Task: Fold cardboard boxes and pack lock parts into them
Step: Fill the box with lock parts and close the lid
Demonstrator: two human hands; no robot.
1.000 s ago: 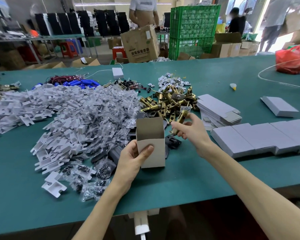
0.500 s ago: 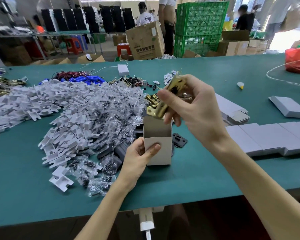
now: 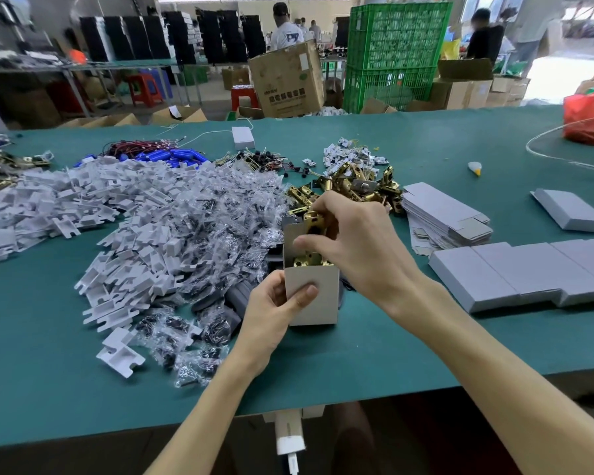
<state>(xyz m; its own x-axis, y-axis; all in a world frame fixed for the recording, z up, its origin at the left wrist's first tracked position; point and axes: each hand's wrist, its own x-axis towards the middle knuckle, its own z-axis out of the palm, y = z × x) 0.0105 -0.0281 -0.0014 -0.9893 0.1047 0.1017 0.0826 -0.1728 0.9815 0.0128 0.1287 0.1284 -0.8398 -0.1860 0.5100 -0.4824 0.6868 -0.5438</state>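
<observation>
On a workshop's cluttered green table [image 3: 391,354], my left hand [image 3: 271,313] grips a box [image 3: 318,303], my right hand [image 3: 360,245] a brass latch [image 3: 313,221].

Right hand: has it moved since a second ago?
Yes. The right hand came away from the brass latch pile toward the person and now sits over the box, pushing a brass latch into it.

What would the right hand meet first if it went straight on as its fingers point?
Likely the open box held by the left hand; the right hand has its brass latch partway in.
</observation>
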